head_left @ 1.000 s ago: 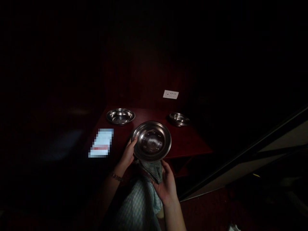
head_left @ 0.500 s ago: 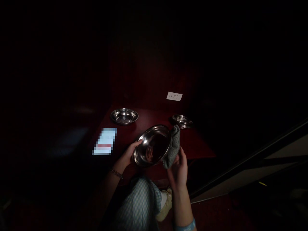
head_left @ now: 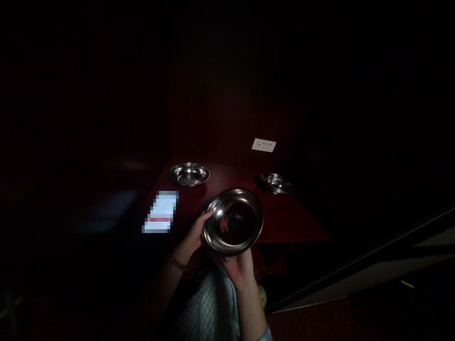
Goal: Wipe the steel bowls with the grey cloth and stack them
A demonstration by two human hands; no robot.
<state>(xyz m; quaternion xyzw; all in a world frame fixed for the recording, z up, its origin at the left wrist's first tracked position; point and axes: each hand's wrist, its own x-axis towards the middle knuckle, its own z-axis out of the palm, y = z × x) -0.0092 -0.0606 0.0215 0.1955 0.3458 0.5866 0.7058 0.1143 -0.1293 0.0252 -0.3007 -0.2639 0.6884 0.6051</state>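
Note:
A shiny steel bowl (head_left: 233,220) is tilted towards me above the near edge of a dark red table (head_left: 284,218). My left hand (head_left: 195,233) grips its left rim, thumb on the inside edge. Under the bowl's near side is my right hand (head_left: 239,268), fingers curled around a grey cloth (head_left: 226,259) of which only a scrap shows beneath the bowl.
Two more steel bowls stand on the table, one at the back left (head_left: 189,174) and one at the back right (head_left: 276,183). A pale card (head_left: 161,211) lies at the left. A white wall socket (head_left: 263,145) is behind. The surroundings are very dark.
My right hand with the cloth has moved from the bowl's right rim down to beneath its near side. The bowl has tipped a little flatter.

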